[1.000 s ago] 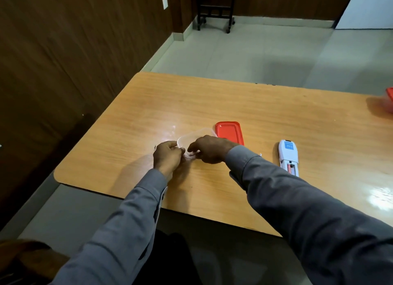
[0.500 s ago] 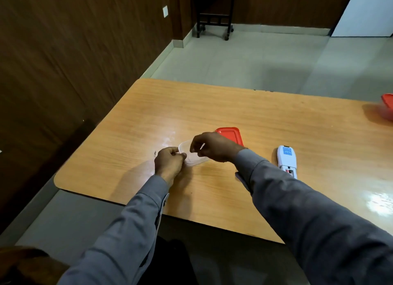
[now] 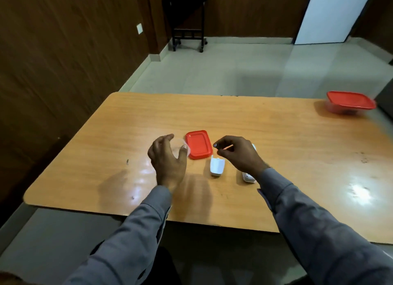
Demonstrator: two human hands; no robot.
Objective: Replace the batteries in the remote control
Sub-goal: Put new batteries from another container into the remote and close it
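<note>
My right hand (image 3: 237, 154) hovers above the table and pinches a small battery (image 3: 219, 147) between thumb and fingertips; only the battery's dark end shows. Beneath that hand and wrist lies the white remote control (image 3: 248, 178), mostly hidden. Its detached white battery cover (image 3: 217, 168) rests on the table between my hands. My left hand (image 3: 168, 161) curls its thumb and fingers round a small clear container (image 3: 178, 149), which sits on the table beside a red lid (image 3: 198, 144).
The wooden table (image 3: 127, 125) has its rounded near edge just under my forearms. A clear box with a red lid (image 3: 350, 102) stands at the far right edge. A dark wheeled stand (image 3: 187, 19) is against the far wall.
My right hand has left the clear container and moved right, carrying a battery. My left hand stays at the container with wider fingers. The battery cover has come into sight.
</note>
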